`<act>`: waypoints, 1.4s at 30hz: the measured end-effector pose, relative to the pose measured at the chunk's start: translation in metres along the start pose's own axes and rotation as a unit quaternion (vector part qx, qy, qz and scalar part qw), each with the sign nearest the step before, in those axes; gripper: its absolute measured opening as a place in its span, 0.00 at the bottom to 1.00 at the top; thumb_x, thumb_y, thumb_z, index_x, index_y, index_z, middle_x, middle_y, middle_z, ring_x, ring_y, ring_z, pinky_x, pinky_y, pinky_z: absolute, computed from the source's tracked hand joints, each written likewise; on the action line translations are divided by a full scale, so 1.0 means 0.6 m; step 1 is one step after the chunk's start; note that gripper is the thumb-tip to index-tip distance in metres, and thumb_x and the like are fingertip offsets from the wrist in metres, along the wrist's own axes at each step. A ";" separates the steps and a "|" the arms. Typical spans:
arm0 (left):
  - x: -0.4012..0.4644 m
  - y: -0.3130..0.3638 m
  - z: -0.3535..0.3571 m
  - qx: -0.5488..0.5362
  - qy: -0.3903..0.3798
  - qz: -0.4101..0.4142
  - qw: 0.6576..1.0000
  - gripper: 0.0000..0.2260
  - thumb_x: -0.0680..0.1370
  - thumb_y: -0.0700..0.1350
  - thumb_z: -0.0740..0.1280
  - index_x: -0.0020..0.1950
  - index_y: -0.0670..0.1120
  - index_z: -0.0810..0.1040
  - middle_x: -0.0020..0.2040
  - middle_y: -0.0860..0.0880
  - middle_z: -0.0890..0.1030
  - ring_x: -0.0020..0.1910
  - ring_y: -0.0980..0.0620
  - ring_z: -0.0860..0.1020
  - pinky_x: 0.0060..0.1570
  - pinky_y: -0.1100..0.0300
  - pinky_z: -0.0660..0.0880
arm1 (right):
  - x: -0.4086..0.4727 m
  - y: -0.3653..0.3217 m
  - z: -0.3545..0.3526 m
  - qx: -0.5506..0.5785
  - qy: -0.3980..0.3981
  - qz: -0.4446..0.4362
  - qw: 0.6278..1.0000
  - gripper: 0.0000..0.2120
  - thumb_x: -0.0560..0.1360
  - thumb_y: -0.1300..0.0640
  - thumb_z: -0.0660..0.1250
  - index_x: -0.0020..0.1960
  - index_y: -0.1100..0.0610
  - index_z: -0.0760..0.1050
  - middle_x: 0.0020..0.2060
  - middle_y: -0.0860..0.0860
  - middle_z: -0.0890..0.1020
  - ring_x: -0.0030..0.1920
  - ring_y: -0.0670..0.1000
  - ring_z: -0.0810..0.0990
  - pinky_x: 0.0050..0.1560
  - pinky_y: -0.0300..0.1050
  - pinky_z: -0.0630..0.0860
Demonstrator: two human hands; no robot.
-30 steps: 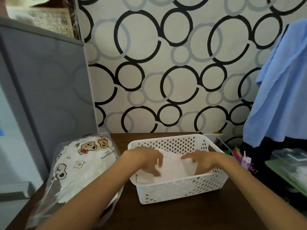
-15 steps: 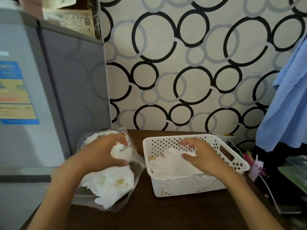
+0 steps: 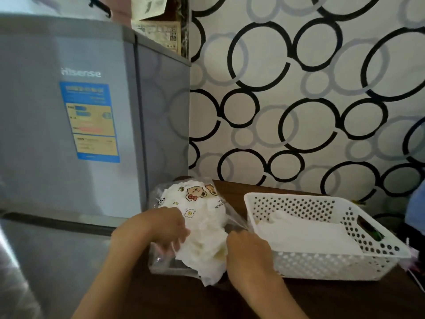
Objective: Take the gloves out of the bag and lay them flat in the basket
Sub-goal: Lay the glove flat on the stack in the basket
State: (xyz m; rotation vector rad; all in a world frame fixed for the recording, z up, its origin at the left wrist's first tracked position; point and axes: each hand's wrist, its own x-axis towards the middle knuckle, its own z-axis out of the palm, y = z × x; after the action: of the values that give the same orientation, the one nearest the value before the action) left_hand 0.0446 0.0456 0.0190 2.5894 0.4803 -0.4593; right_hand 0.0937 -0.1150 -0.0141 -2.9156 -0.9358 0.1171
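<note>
A clear plastic bag printed with cartoon bears lies on the dark wooden table, stuffed with white gloves that bulge from its open near end. My left hand grips the bag's left side with curled fingers. My right hand is at the bag's right edge, fingers curled into the white gloves and plastic. To the right stands a white perforated basket with white gloves lying flat on its floor.
A grey refrigerator stands close on the left, its side against the table. The patterned wall runs behind. Blue cloth hangs at the far right edge, with small clutter below it. Bare table top lies in front.
My right hand has left the basket and moved left to the bag's opening. My left hand slid down the bag's side. The view has swung left toward the refrigerator.
</note>
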 end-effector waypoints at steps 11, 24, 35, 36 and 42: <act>0.014 0.035 -0.016 0.112 0.085 0.081 0.987 0.38 0.65 0.57 0.78 0.69 0.57 0.63 0.67 0.57 0.68 0.65 0.53 0.68 0.65 0.55 0.68 | 0.024 0.017 -0.008 0.081 0.085 0.000 0.993 0.07 0.79 0.56 0.61 0.54 0.54 0.75 0.53 0.51 0.79 0.54 0.51 0.77 0.52 0.42 0.72; 0.072 0.031 0.016 0.137 0.192 0.132 0.963 0.18 0.70 0.52 0.74 0.57 0.56 0.74 0.59 0.56 0.73 0.54 0.55 0.70 0.55 0.56 0.71 | 0.024 0.062 -0.045 0.186 0.101 -0.013 0.977 0.07 0.76 0.52 0.67 0.50 0.50 0.82 0.32 0.45 0.76 0.35 0.45 0.77 0.43 0.39 0.76; 0.047 0.033 0.000 0.117 0.115 0.139 0.977 0.23 0.70 0.51 0.75 0.61 0.57 0.72 0.63 0.58 0.71 0.59 0.56 0.70 0.60 0.57 0.70 | 0.032 0.104 -0.069 0.435 -0.076 -0.017 0.897 0.09 0.79 0.62 0.60 0.55 0.58 0.78 0.40 0.53 0.84 0.37 0.51 0.83 0.30 0.36 0.75; 0.039 0.035 -0.005 0.100 0.091 0.150 0.979 0.27 0.70 0.51 0.76 0.65 0.56 0.70 0.65 0.58 0.70 0.61 0.57 0.70 0.63 0.59 0.69 | 0.032 0.103 -0.069 0.444 -0.083 -0.020 0.892 0.10 0.80 0.62 0.60 0.56 0.58 0.78 0.40 0.52 0.84 0.36 0.50 0.83 0.30 0.36 0.75; 0.043 0.073 0.021 0.103 0.191 0.166 0.962 0.34 0.65 0.63 0.74 0.65 0.53 0.67 0.61 0.56 0.71 0.57 0.55 0.68 0.57 0.58 0.70 | 0.035 0.107 -0.067 0.383 -0.067 -0.013 0.921 0.10 0.80 0.59 0.60 0.54 0.53 0.79 0.35 0.52 0.82 0.31 0.46 0.77 0.29 0.35 0.69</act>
State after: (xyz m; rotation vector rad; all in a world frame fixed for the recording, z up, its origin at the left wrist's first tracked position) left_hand 0.0823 0.0093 0.0148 2.8953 0.1148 0.1170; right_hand 0.1514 -0.1569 0.0184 -2.1810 -0.7196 0.5491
